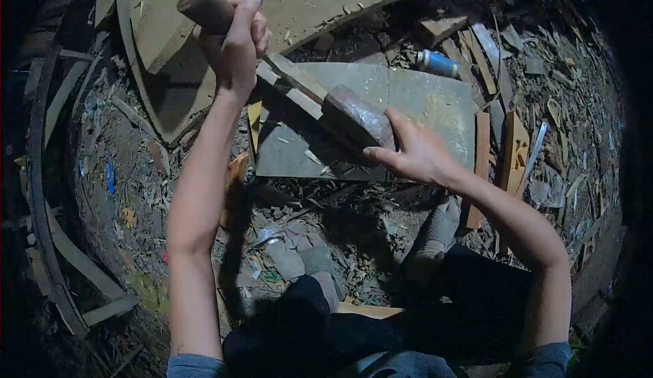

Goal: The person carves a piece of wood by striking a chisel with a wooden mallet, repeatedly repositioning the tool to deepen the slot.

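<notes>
My left hand point(238, 48) is closed around a thick, dark, round-ended wooden handle point(203, 9), thumb up along it. Below that fist, a long pale two-edged strip point(296, 89) slants down to the right. Its lower end meets a dark brown block point(357, 114) with a shiny top face. My right hand point(418, 150) grips this block at its right end, thumb and forefinger apart around it. I cannot tell whether handle, strip and block are one piece. Beneath them lies a flat grey board point(428, 92) with wood shavings on it.
A big curved wooden slab point(326, 4) spans the top. Right of the board are a blue can point(437, 63) and scattered wood offcuts point(515, 153). My shoes point(439, 228) rest on debris-covered ground. A curved dark frame point(41, 174) stands at left.
</notes>
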`<action>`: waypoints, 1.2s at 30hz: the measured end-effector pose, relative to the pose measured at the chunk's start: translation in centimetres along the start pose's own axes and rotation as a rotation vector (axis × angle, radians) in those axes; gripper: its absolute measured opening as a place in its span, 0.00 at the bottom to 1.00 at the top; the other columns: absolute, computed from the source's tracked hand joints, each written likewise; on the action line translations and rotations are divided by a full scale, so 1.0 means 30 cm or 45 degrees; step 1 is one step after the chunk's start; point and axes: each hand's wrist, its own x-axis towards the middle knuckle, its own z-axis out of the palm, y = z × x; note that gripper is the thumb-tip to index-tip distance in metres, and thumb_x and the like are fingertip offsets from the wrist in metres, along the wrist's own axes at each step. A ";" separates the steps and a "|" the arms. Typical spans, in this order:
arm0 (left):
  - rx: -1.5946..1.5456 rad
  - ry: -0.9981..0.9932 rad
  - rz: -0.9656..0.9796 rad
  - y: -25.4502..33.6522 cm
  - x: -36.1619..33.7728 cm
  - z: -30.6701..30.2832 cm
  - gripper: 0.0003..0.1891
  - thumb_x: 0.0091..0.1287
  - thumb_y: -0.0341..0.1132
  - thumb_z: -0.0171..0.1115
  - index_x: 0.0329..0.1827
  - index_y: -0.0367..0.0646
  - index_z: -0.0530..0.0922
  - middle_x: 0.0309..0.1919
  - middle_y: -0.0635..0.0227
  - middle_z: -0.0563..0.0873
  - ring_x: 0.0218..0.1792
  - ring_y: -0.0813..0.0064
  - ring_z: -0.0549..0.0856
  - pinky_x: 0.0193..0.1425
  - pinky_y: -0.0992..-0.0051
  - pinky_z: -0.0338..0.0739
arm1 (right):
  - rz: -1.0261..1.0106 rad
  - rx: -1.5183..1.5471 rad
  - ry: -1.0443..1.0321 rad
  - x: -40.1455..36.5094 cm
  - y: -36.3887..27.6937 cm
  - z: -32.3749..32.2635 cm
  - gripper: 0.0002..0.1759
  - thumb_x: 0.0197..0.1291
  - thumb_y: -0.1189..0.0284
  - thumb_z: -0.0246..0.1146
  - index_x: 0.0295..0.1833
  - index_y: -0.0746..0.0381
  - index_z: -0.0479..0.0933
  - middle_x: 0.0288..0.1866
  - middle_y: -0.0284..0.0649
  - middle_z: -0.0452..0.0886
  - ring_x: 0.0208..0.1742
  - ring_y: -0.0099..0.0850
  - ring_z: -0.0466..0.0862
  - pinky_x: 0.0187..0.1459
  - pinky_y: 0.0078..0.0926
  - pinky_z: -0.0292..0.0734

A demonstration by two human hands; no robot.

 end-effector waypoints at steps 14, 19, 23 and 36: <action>0.355 0.013 0.268 -0.071 0.024 0.045 0.09 0.62 0.32 0.66 0.28 0.43 0.73 0.14 0.73 0.76 0.15 0.83 0.75 0.19 0.79 0.67 | 0.115 0.673 0.003 0.049 0.034 -0.042 0.42 0.55 0.45 0.65 0.62 0.69 0.67 0.47 0.56 0.83 0.42 0.49 0.85 0.45 0.46 0.78; 0.175 0.014 0.218 -0.062 -0.005 0.036 0.10 0.61 0.32 0.67 0.27 0.44 0.73 0.15 0.74 0.75 0.15 0.84 0.73 0.20 0.80 0.67 | -0.471 0.610 0.541 0.048 -0.205 -0.298 0.35 0.57 0.50 0.67 0.56 0.70 0.70 0.32 0.43 0.82 0.27 0.28 0.81 0.30 0.29 0.76; 0.461 0.024 0.239 -0.060 -0.020 0.012 0.11 0.59 0.34 0.65 0.22 0.41 0.74 0.15 0.73 0.76 0.19 0.79 0.75 0.26 0.74 0.68 | -0.722 0.228 0.707 0.000 -0.443 -0.429 0.39 0.55 0.56 0.68 0.65 0.65 0.61 0.49 0.59 0.77 0.48 0.44 0.82 0.50 0.41 0.76; 0.584 0.032 0.174 -0.112 -0.070 -0.039 0.14 0.65 0.45 0.60 0.38 0.42 0.78 0.31 0.68 0.84 0.36 0.67 0.83 0.44 0.59 0.73 | -0.713 -0.396 0.792 0.006 -0.539 -0.358 0.30 0.51 0.51 0.66 0.52 0.59 0.69 0.31 0.51 0.84 0.36 0.51 0.86 0.38 0.49 0.79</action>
